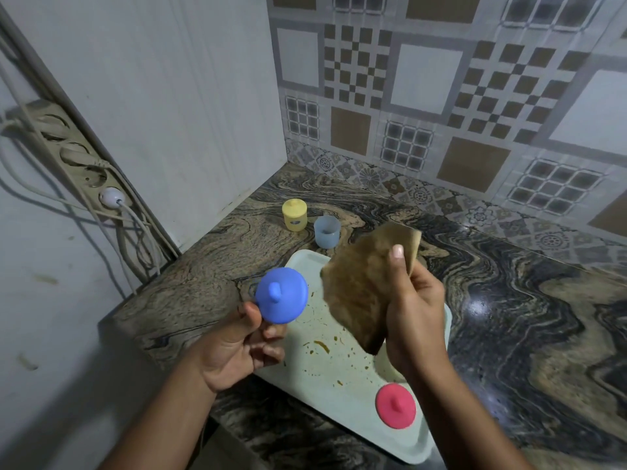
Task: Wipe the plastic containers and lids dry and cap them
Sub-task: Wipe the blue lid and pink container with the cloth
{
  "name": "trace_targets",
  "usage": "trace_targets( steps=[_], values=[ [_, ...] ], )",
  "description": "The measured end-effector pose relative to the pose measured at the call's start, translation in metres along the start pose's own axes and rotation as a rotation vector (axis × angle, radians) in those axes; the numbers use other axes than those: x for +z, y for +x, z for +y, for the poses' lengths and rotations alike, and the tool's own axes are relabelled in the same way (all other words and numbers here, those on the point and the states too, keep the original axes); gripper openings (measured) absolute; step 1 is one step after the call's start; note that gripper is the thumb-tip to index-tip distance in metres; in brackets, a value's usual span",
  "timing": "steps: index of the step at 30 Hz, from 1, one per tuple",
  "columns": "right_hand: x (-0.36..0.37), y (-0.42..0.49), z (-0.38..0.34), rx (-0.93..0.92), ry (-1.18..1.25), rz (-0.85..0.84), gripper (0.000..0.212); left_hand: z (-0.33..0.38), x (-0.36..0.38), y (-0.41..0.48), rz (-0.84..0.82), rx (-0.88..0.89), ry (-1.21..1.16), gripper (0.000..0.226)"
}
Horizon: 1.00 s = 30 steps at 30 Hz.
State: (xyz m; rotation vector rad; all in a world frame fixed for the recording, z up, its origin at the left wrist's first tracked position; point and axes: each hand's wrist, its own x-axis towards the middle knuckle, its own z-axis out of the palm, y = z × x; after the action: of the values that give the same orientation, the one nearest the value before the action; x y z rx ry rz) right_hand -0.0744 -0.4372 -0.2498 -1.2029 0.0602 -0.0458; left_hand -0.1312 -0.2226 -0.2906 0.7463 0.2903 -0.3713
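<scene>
Up front in the head view, the round blue plastic lid with a stubby knob (281,295) is held in the air above the near-left corner of the pale rectangular plastic tray (325,395), its domed top and knob turned toward the camera. The left hand (237,344) pinches it at the lower rim, thumb on the near side, the other fingers curled behind and below. The right hand (412,310) is raised just beside it over the tray, gripping a crumpled brown cloth (359,290) with the thumb pressed upright against the fabric. The cloth and the blue lid are close but apart. A round pink plastic lid with a knob (395,406) lies knob-up on the near end of the tray, whose surface carries brownish smears and specks. A pale rounded shape under the right wrist may be another container, though it is mostly hidden. Beyond the tray, on the swirled marble-patterned countertop (509,300), a small yellow plastic container with its yellow lid on (294,214) stands upright. A translucent pale blue plastic container (326,231) stands open just beside it. A beige power strip with a white plug (78,161) hangs on the left wall.
</scene>
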Motion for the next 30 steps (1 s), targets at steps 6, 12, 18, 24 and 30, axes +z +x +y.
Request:
trace_targets(
  steps=[6, 12, 18, 24, 30],
  values=[
    [0.008, -0.011, 0.030, -0.503, -0.694, -0.486, 0.040, -0.007, 0.016, 0.017, 0.098, 0.020, 0.046, 0.068],
    [-0.009, -0.017, 0.049, -0.632, -0.769, -0.686, 0.043, -0.001, 0.014, 0.026, 0.181, 0.079, 0.055, 0.087],
    [-0.015, -0.020, 0.041, -0.643, -0.671, -0.400, 0.040, -0.006, 0.014, 0.022, 0.200, 0.048, 0.011, 0.074],
    [-0.002, -0.014, 0.050, -0.714, -0.797, -0.643, 0.046, -0.015, 0.022, 0.020, 0.172, 0.026, 0.086, 0.064],
    [-0.017, 0.000, 0.049, -0.645, -0.815, -0.368, 0.041, -0.011, 0.019, 0.016, 0.178, 0.031, -0.025, 0.062]
  ],
)
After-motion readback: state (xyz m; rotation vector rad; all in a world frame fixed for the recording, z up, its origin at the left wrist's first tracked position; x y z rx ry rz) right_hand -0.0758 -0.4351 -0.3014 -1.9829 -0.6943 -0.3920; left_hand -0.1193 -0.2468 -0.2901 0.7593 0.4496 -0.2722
